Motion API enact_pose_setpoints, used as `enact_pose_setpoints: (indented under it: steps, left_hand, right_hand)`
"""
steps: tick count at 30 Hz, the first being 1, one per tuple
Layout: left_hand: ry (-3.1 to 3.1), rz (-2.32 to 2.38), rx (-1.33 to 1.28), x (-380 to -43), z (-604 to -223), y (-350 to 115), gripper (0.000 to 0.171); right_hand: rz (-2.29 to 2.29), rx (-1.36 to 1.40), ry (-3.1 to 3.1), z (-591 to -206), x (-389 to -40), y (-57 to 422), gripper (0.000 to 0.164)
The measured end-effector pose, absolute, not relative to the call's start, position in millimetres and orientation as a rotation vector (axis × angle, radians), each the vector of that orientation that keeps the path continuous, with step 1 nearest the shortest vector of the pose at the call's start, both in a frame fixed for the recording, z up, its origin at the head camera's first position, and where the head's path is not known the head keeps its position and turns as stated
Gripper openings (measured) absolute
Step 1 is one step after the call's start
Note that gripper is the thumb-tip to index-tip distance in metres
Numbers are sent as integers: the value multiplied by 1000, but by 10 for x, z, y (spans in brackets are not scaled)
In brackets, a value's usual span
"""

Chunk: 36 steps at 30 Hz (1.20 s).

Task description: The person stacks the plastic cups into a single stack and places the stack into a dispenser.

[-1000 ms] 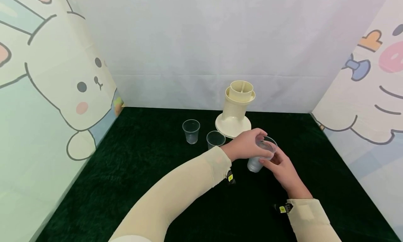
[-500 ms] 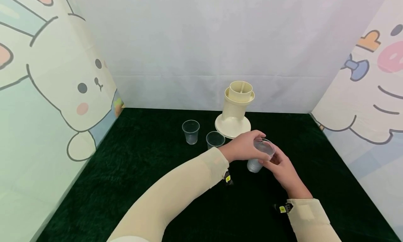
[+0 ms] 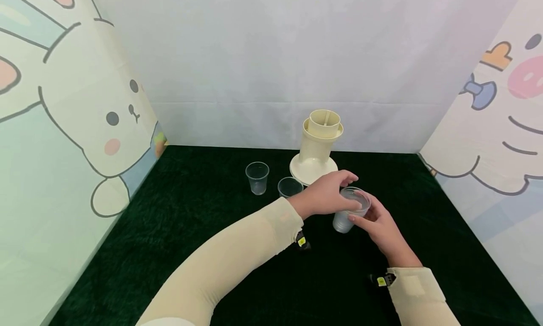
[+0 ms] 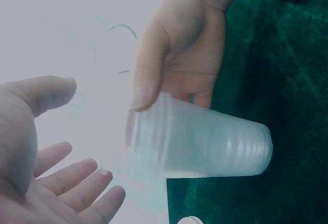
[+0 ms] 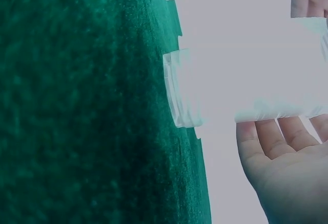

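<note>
My right hand (image 3: 382, 232) grips a stack of nested clear plastic cups (image 3: 342, 222) from the right, tilted slightly above the dark cloth. In the left wrist view the right thumb presses near the rim of this stack (image 4: 215, 142), and ridges show several cups one inside another. My left hand (image 3: 324, 194) is over the mouth of the stack, thumb and fingers spread apart. Seen from its wrist, the left hand (image 4: 48, 198) is relaxed, with nothing between its fingers, facing the rims. The right wrist view shows the right fingers (image 5: 271, 137) along the stack's side.
One clear cup (image 3: 257, 177) stands upright left of centre, and another cup (image 3: 290, 187) is partly covered by the left forearm. Behind them rises a cream-coloured plastic cylinder on a round base (image 3: 315, 149). Dark green cloth (image 3: 178, 213) covers the table; pale curtains and cartoon panels surround it.
A cup pinched by my left hand has gone down into the stack. The left fingers have let go of it and opened, drawing slightly left. My right hand has stayed nearly still.
</note>
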<state>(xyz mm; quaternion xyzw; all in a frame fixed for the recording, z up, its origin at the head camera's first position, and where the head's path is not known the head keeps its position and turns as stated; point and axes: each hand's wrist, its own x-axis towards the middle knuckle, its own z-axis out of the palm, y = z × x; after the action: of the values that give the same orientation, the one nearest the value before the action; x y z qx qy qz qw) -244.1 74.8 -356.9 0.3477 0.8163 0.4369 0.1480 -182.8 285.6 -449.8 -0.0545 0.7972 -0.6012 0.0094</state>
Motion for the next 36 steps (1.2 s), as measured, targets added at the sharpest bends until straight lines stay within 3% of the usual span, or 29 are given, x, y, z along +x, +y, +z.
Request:
enact_pose_setpoints:
  steps: [16, 36]
  left_hand:
    - [2366, 1336, 1032, -2320, -3426, 461, 60]
    - [2317, 1550, 945, -2126, -3564, -54, 63]
  right_hand:
    - [-1858, -154, 2511, -4476, -1820, 2843, 73]
    - [-1847, -123, 2525, -4475, -1809, 2830, 72]
